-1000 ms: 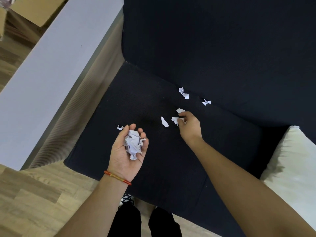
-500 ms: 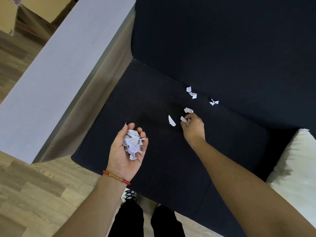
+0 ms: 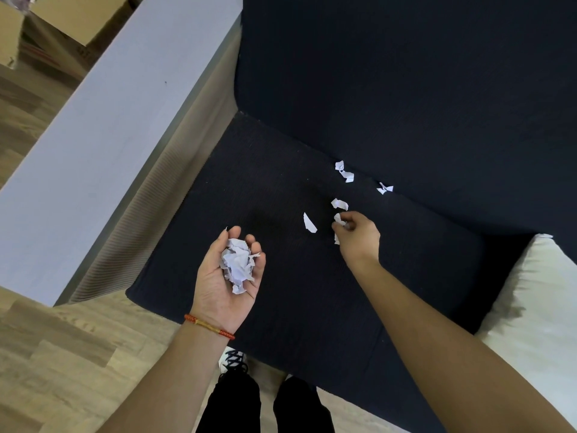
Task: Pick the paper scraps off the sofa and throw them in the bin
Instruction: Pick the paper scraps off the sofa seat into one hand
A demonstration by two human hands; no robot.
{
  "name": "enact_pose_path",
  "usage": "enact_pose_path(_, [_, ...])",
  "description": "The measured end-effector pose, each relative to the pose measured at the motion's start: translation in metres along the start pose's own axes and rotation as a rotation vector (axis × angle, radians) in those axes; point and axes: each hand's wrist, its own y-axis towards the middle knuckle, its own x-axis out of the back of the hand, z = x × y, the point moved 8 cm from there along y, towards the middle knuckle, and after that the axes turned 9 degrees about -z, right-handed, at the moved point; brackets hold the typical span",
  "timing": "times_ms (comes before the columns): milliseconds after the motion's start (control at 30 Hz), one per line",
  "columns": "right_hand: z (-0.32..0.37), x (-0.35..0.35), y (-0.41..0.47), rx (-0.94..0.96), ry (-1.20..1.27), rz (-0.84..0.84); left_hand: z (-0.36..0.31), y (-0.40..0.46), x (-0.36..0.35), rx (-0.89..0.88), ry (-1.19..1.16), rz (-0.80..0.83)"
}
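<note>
Right hand [image 3: 356,235] pinches a scrap [image 3: 338,219] at frame centre; the next scrap [image 3: 339,204] lies just above. Left hand [image 3: 229,276] cups a paper wad [image 3: 237,264].

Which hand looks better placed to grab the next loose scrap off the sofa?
Probably the right hand: it pinches one scrap right beside the loose scraps on the seat. The left hand lies palm up, cupping a crumpled wad of paper.

Over the dark sofa seat [image 3: 281,182], the left hand [image 3: 224,276] cupped a wad of crumpled scraps [image 3: 237,264] palm-up near the front edge, while the right hand [image 3: 356,232] pinched a scrap [image 3: 338,218] mid-seat, with four loose scraps [image 3: 309,222] lying toward the back edge.
</note>
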Motion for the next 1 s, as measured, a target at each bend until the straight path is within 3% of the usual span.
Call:
enact_pose_path(167, [0.016,-0.034,-0.013,0.084,-0.022,0.122,0.001,0.001,0.005,0.000,-0.006,-0.014])
enact_pose_path(1000, [0.024,-0.058,-0.018,0.133,-0.242,0.057,-0.041,-0.002,0.037,-0.040,-0.098,-0.051])
